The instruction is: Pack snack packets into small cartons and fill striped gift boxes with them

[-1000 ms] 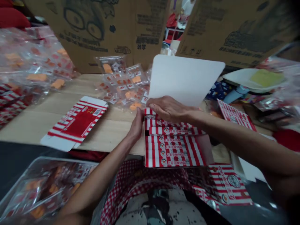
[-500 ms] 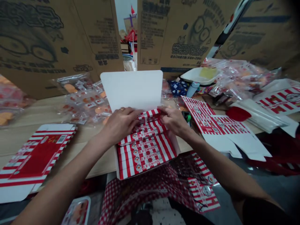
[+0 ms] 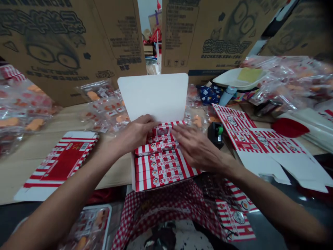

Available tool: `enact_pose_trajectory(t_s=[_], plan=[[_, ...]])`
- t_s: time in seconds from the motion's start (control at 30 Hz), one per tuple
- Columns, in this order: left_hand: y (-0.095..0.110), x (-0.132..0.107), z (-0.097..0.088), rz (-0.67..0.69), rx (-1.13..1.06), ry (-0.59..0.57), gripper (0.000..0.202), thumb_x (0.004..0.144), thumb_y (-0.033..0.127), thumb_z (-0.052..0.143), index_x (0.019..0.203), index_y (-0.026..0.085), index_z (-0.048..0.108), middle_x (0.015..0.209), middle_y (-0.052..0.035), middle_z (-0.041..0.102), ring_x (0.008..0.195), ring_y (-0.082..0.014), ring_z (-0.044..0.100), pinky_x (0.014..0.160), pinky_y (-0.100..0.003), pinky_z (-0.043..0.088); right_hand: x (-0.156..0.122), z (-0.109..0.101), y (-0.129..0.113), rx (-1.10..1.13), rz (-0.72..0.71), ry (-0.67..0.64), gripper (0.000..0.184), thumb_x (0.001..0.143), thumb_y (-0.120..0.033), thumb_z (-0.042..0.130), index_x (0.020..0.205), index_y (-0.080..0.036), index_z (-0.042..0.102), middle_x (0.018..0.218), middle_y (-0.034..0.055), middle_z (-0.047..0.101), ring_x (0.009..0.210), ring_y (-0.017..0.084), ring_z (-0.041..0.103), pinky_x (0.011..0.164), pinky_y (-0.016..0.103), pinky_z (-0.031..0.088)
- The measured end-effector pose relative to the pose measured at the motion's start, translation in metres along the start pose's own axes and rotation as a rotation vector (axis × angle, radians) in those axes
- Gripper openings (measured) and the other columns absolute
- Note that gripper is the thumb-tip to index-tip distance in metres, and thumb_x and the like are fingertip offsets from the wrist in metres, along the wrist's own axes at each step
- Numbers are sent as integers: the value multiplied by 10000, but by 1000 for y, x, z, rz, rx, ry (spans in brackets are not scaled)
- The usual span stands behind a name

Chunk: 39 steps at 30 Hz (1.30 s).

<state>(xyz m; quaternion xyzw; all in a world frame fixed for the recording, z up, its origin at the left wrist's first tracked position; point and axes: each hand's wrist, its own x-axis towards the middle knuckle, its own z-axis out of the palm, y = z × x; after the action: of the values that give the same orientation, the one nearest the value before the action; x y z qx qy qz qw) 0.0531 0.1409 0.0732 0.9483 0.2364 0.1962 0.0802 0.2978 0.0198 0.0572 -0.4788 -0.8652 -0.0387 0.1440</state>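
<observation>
An open carton (image 3: 153,97) with its white lid raised stands in front of me, its near edge over my lap. Red-and-white striped packets (image 3: 166,166) with a round food picture lie in a row inside; those toward the back sit tilted and higher. My left hand (image 3: 137,132) curls its fingers round the left end of the rearmost packet (image 3: 162,129). Over the right ends of the packets lies my right hand (image 3: 197,147), fingers stretched out and slightly blurred.
Flattened striped cartons lie left (image 3: 62,156) and right (image 3: 260,139). Clear bags of orange pieces (image 3: 104,107) line the back. A black tape dispenser (image 3: 215,134) stands right of the box. Large brown cartons (image 3: 78,41) wall the far side. A tray (image 3: 105,222) sits low at left.
My right hand has let go of the rear packet's end and flattened out over the packets, nearer to me. My left hand stays at the rear packet. The camera view has shifted left.
</observation>
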Motion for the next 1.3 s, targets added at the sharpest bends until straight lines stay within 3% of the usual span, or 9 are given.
enact_pose_trajectory(t_s=[0.13, 0.33, 0.53, 0.6, 0.8, 0.9, 1.0, 1.17, 1.3], plan=[[24, -47, -11, 41, 1, 138, 277, 984, 165, 499, 1140, 157, 727, 1061, -97, 768, 935, -190, 736, 840, -328, 620, -19, 13, -17, 1, -128, -30, 576, 988, -182, 404, 1537, -15, 355, 1621, 230, 354, 1532, 325, 297, 1243, 567, 302], [42, -87, 9, 53, 264, 75, 324, 981, 129, 501, 1258, 96, 665, 1230, -183, 718, 1052, -267, 725, 876, -418, 633, -14, 21, -4, 83, -75, -24, 580, 965, -125, 391, 1540, -61, 359, 1624, 217, 355, 1543, 326, 278, 1238, 599, 310], [29, -80, 23, -87, 53, 308, 315, 971, 88, 532, 1261, 163, 630, 1069, -114, 676, 979, -220, 675, 829, -368, 594, -11, 4, 30, 307, 223, 107, 441, 1025, -215, 427, 1453, -229, 532, 1448, 107, 606, 1325, 290, 588, 1113, 531, 509], [29, -81, 26, -93, 11, 339, 341, 961, 66, 538, 1267, 186, 629, 1075, -101, 649, 985, -209, 654, 826, -346, 575, -13, 1, 34, 351, 223, 122, 388, 1018, -193, 426, 1344, -261, 624, 1362, 62, 673, 1238, 270, 649, 1077, 498, 541], [22, -85, 28, -36, -37, 256, 382, 957, 56, 519, 1284, 198, 655, 1092, -99, 637, 965, -197, 630, 818, -326, 538, -17, 22, 31, 179, 59, -147, 510, 921, -79, 413, 1406, -120, 564, 1454, 153, 589, 1422, 301, 478, 1199, 518, 399], [23, -83, 19, -46, 18, 93, 280, 992, 183, 512, 1157, 192, 738, 1130, -119, 647, 1035, -247, 614, 915, -418, 524, -16, 30, 30, 47, 52, -243, 586, 870, -90, 455, 1453, -86, 514, 1536, 180, 500, 1506, 356, 331, 1236, 624, 265], [26, -79, 5, -90, 130, -104, 316, 1007, 335, 493, 1039, 222, 786, 1144, -122, 660, 1111, -320, 587, 979, -545, 492, -10, 23, 26, 6, 38, -251, 539, 897, -125, 436, 1425, -108, 543, 1531, 178, 506, 1480, 366, 366, 1236, 676, 178], [20, -59, -4, -113, 250, 21, 412, 1008, 326, 442, 1312, 164, 669, 1410, -200, 578, 1253, -380, 569, 1020, -606, 501, 19, 4, 5, -6, 66, -129, 620, 925, -138, 381, 1538, -47, 357, 1495, 210, 524, 1371, 312, 490, 1189, 505, 373], [14, -40, 9, -160, 290, -65, 519, 1008, 357, 444, 1446, 94, 532, 1553, -245, 468, 1398, -437, 484, 1083, -628, 478, 40, -2, 4, -118, 70, -92, 585, 882, -106, 416, 1465, -90, 465, 1327, 206, 616, 1184, 347, 576, 1038, 514, 477]])
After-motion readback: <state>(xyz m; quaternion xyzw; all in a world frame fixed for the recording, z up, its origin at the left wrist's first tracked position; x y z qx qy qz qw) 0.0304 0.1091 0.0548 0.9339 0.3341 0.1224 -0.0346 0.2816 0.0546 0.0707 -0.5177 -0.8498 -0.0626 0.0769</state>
